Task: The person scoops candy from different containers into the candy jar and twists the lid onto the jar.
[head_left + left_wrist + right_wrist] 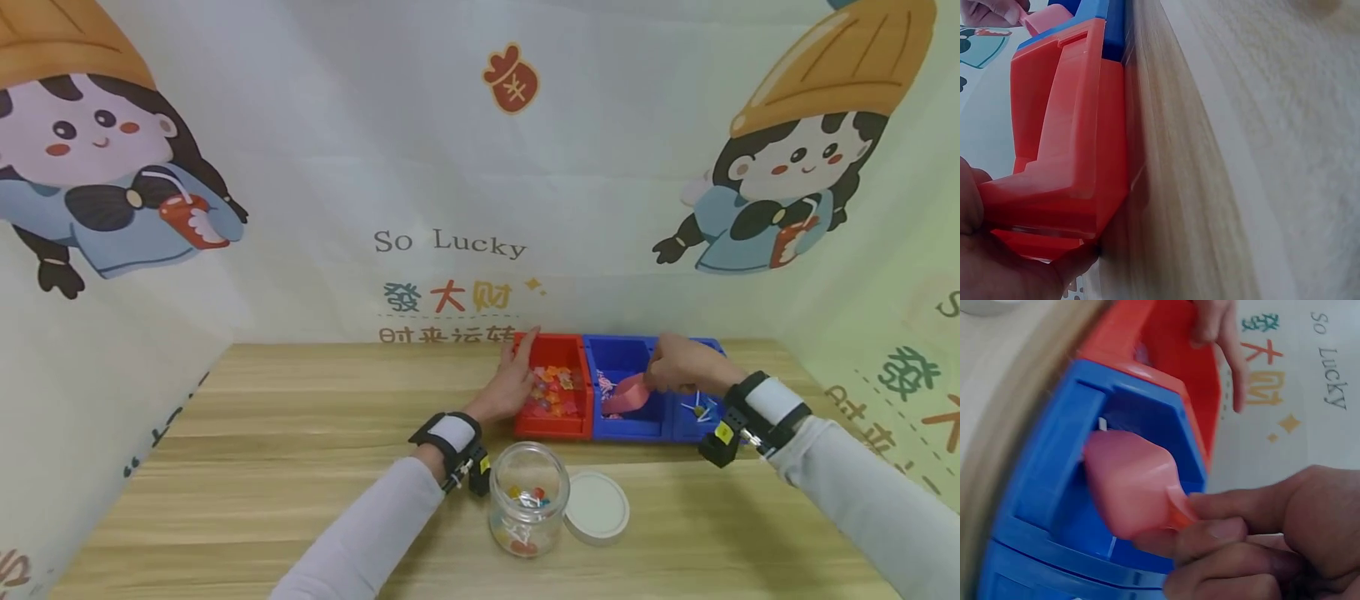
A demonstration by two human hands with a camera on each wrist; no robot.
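My right hand pinches the short handle of a pink scoop. The scoop's bowl dips into the middle bin, a blue one, beside small pink and white pieces at its left side. My left hand grips the left wall of the red bin, thumb and fingers on either side of it. Orange and pink star-shaped pieces lie inside the red bin. The right wrist view shows the scoop tilted, its rounded back toward the camera.
A clear jar with several small colourful pieces stands in front of the bins, near my left wrist. Its white lid lies flat to the right. Another blue bin at the right holds pin-like pieces. A printed cloth rises behind.
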